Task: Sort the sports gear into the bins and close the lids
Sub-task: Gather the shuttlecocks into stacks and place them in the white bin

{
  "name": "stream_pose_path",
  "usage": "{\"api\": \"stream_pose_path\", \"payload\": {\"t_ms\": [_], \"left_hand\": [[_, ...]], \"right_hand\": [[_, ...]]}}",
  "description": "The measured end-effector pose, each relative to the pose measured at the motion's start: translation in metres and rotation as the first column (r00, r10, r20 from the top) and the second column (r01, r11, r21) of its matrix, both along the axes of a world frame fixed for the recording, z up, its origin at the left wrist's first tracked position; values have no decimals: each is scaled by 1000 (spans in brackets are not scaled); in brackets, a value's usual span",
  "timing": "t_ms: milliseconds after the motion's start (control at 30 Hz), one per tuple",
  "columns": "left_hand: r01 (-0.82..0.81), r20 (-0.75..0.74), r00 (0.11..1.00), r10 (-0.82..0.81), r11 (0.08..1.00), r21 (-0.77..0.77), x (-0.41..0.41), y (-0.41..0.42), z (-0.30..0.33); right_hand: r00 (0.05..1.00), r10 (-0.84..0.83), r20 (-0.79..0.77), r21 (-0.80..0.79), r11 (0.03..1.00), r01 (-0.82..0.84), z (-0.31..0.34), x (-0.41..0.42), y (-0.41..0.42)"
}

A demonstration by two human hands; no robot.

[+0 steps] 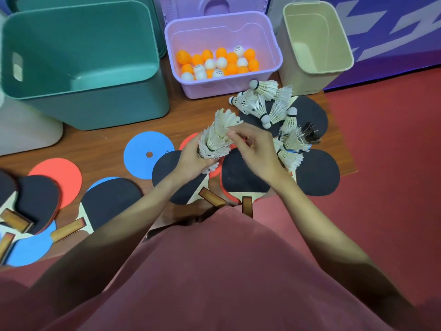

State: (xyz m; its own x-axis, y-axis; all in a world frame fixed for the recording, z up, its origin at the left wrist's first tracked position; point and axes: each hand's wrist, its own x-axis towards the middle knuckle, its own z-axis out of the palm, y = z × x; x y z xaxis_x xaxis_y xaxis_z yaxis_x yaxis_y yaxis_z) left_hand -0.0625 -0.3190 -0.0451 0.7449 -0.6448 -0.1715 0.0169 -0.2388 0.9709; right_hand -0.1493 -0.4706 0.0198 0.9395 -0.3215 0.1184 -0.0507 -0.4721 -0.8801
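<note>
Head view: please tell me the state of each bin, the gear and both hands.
Green bin: open, empty.
Purple bin: open, holds balls.
Beige bin: open, looks empty.
Stacked shuttlecocks: gripped by left hand.
Right hand: pinches the stack's top.
Loose shuttlecocks: on the paddles.

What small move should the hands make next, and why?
Probably seat the shuttlecock that the right hand pinches onto the nested stack of shuttlecocks the left hand grips. More loose shuttlecocks lie ahead, and the beige bin shows no gear inside.
</note>
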Motion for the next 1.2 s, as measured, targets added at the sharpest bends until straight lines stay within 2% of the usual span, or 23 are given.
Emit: {"api": "stream_pose_path", "payload": {"t_ms": [100,200,267,333,433,533,733,867,933,1033,1133,1200], "left_hand": [[-37,-6,999,37,999,-15,3,6,2],[-73,-53,996,73,997,13,6,11,-1],[-109,-46,993,111,993,33,9,13,-3],[-126,-26,991,127,991,45,12,15,-3],[-129,-1,992,129,990,56,14,19,-5],[-140,11,990,140,989,55,14,22,-6],[-152,-3,988,153,987,54,12,27,-8],[-166,6,986,166,984,66,15,32,-10],[-171,5,985,171,983,70,18,35,-11],[-173,13,985,172,982,76,21,36,-12],[-154,-11,988,155,984,86,23,36,-12],[-132,-25,991,135,987,91,23,34,-12]], "right_hand": [[997,-35,73,-11,999,36,4,2,1],[968,-179,174,-11,983,184,1,9,-11],[949,-286,132,-51,954,295,-12,18,-28],[944,-329,26,-179,928,328,-31,32,-50],[936,-267,-229,-445,884,143,-59,57,-84],[882,-264,-391,-592,806,-21,-75,82,-103],[816,-328,-475,-646,760,-71,-88,100,-106],[846,-337,-414,-669,742,-33,-80,94,-101],[897,-321,-305,-588,804,88,-68,87,-90],[955,-293,-47,-242,931,274,-37,77,-65],[957,-255,141,104,965,242,-1,66,-41],[953,-215,211,166,969,182,14,60,-29]]}}
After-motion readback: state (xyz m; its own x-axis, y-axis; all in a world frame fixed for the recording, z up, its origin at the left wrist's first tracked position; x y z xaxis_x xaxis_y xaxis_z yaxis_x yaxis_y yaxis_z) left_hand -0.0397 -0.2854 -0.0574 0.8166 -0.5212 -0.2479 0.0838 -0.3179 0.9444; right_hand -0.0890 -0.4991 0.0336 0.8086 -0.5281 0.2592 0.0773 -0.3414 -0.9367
